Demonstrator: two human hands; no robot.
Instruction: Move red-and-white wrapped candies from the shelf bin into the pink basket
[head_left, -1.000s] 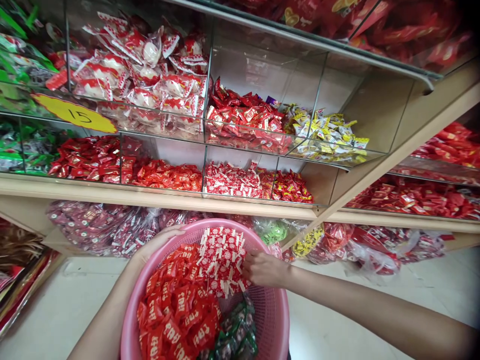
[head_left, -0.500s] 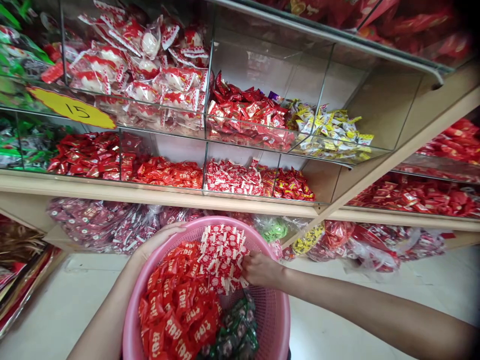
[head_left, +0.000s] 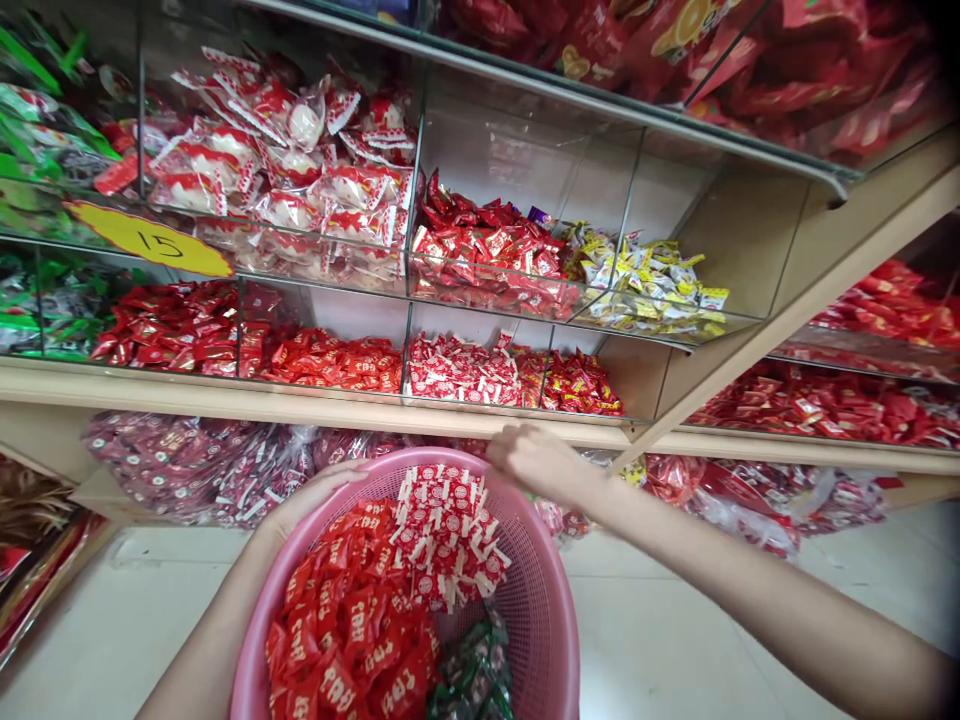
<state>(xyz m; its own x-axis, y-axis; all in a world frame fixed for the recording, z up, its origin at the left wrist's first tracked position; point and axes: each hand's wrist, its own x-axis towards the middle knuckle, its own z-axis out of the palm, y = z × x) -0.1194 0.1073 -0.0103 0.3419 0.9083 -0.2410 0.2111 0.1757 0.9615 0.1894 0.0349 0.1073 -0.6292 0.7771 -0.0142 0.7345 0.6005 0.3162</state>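
Observation:
A pink plastic basket (head_left: pixel 551 600) is tilted toward me, with my left hand (head_left: pixel 319 495) gripping its rim on the far left side. Inside lie red-wrapped candies (head_left: pixel 356 620) with gold lettering, a pile of small red-and-white candies (head_left: pixel 446 535) at the far side, and dark green wrapped candies (head_left: pixel 476 665) at the near right. My right hand (head_left: pixel 529 460) is over the far right rim, just below the shelf edge. Its fingers are curled in, slightly blurred, and whatever they may hold is hidden.
A wooden shelf (head_left: pixel 180 395) with clear-fronted bins crosses ahead. One bin has matching red-and-white candies (head_left: pixel 461 370), another red ones (head_left: pixel 337 362). A yellow price tag (head_left: pixel 154 240) reads 15. Bagged candies (head_left: pixel 187 465) lie under the shelf. A slanting wooden post (head_left: pixel 720 345) stands at right.
My right hand has risen out of the basket from beside the red-and-white candies to the far rim. The basket has shifted slightly down and left, still held by my left hand.

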